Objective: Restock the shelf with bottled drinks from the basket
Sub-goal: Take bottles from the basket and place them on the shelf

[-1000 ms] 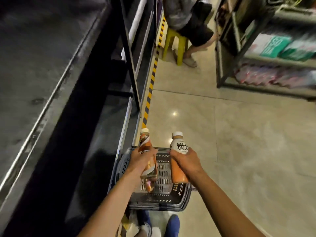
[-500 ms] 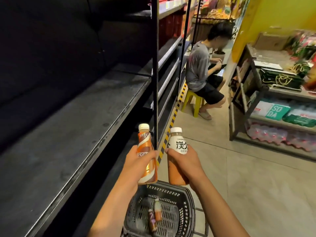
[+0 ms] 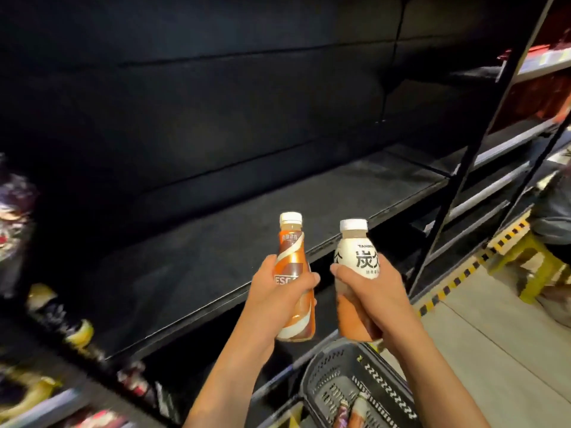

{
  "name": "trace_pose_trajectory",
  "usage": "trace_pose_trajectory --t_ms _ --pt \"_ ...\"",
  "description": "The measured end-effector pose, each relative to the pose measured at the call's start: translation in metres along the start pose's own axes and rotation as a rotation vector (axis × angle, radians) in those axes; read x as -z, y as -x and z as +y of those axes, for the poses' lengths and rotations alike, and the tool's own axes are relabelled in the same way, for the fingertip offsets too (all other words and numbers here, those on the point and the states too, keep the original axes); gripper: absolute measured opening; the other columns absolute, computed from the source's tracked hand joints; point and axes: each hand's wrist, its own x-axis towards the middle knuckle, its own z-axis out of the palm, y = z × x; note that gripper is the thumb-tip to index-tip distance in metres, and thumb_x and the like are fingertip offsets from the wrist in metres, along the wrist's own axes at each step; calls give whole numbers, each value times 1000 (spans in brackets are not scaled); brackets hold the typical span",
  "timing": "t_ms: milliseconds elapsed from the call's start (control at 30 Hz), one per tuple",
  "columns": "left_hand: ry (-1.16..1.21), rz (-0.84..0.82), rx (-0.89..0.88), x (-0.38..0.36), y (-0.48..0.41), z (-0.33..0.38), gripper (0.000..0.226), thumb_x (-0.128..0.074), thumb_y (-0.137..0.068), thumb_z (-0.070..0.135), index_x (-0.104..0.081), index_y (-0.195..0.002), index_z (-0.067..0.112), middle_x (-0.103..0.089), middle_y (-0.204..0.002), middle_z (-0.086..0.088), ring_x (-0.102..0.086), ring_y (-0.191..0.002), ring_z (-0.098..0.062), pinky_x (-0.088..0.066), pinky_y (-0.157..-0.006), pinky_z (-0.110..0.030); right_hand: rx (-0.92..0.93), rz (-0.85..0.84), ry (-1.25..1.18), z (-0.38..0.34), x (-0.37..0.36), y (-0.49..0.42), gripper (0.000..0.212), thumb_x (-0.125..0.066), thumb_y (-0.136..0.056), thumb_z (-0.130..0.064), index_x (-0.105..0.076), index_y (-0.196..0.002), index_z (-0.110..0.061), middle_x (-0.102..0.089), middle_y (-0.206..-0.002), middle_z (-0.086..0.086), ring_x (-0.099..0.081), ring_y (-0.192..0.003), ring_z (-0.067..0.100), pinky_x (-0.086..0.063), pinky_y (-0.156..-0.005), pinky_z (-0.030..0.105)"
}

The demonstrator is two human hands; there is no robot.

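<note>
My left hand (image 3: 278, 295) grips an orange-brown coffee bottle (image 3: 292, 251) with a white cap, held upright. My right hand (image 3: 370, 291) grips a white-labelled bottle (image 3: 355, 261) of light brown drink, also upright. Both bottles hover just in front of the edge of a wide dark shelf board (image 3: 216, 267), which is bare. Below my right forearm sits the dark plastic basket (image 3: 327, 375) on the floor, with two small bottles (image 3: 352, 412) lying inside it.
Blurred packaged goods (image 3: 77, 332) line the shelf at lower left. A black upright post (image 3: 463, 168) divides the shelving at right. A seated person (image 3: 553, 211) on a yellow stool (image 3: 537, 267) is at the far right, by yellow-black floor tape (image 3: 457, 282).
My view has swung up and left from the floor and basket toward the dark shelf. Both hands have lifted their bottles from above the basket up to the shelf edge.
</note>
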Motion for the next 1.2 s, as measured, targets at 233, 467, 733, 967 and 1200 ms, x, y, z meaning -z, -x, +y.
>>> trace_pose_trajectory --t_ms 233,467,733,967,1200 --pt "17 296 -129 115 88 14 36 -82 -62 38 -61 -90 29 -71 -89 -13 -73 -80 -33 -58 -82 -56 174 -293 -56 -62 -97 67 33 -83 -75 -33 -64 -101 -28 -73 -89 -7 -71 -83 14 -58 -75 39" --pt "46 623 -192 237 187 17 38 -83 -61 36 -63 -94 32 -71 -94 -16 -72 -86 -34 -56 -85 -57 263 -577 -130 -108 -205 167 29 -82 -77 -30 -64 -99 -30 -72 -86 -6 -71 -80 16 -59 -71 39" --pt "10 817 -258 363 288 6 36 -84 -72 26 -62 -99 21 -69 -90 -18 -70 -83 -35 -57 -75 -46 318 -739 -185 -128 -316 278 30 -83 -74 -29 -68 -100 -27 -75 -90 -4 -72 -82 18 -58 -74 43" --pt "13 865 -278 450 333 0 28 -79 -78 25 -60 -98 23 -68 -90 -13 -70 -84 -29 -59 -71 -40 358 -808 -200 -134 -399 346 36 -85 -71 -31 -68 -101 -23 -75 -86 -4 -71 -76 13 -55 -68 37" --pt "69 907 -331 520 335 7 32 -83 -75 25 -61 -98 22 -66 -83 -9 -70 -82 -33 -58 -71 -43 413 -846 -166 -150 -463 370 35 -84 -72 -36 -64 -101 -31 -74 -87 -10 -69 -75 5 -53 -66 31"
